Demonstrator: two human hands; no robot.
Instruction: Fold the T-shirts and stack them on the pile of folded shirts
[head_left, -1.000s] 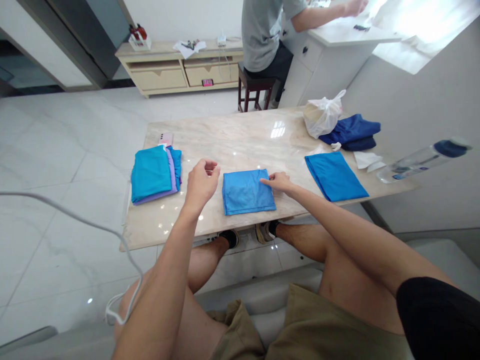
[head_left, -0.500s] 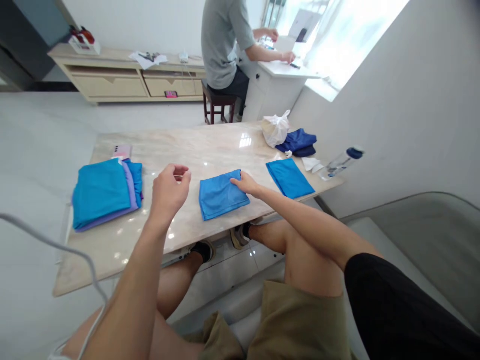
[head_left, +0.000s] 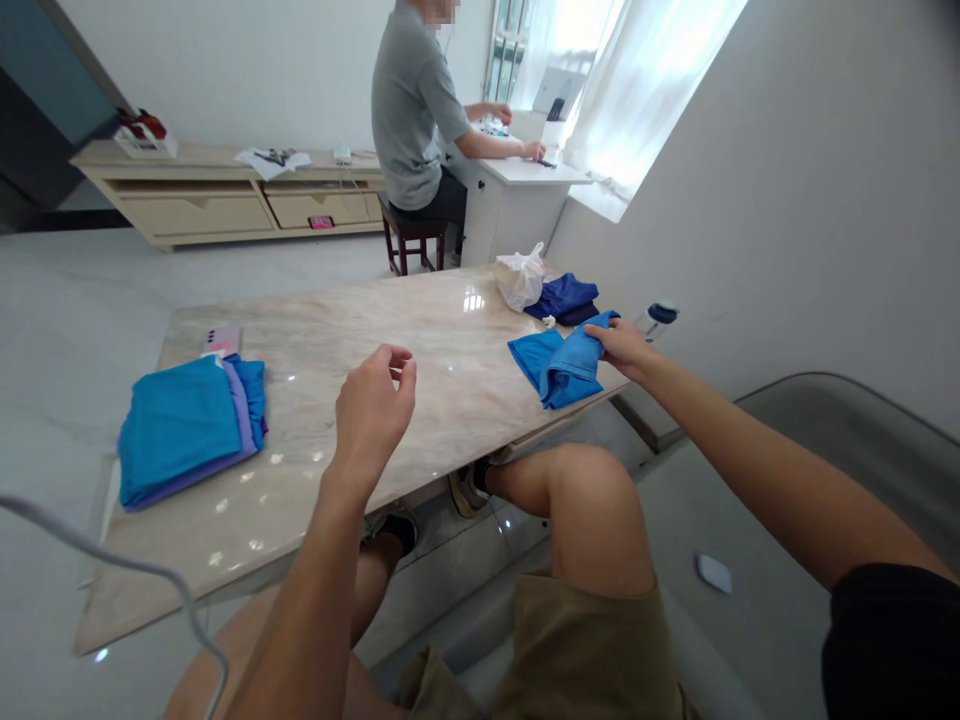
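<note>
Hands apart: right hand (head_left: 621, 346) grips the folded blue cloth (head_left: 574, 365) at the desk's (head_left: 390, 330) right edge, left hand (head_left: 373, 405) hovers loosely curled, holding nothing.

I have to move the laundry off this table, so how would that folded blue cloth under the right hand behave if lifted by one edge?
The folded blue cloth would probably sag and unfold: it already bunches under the right hand. It looks thin, so likely light. On the glossy marble tabletop it may slide easily when pushed.
</note>
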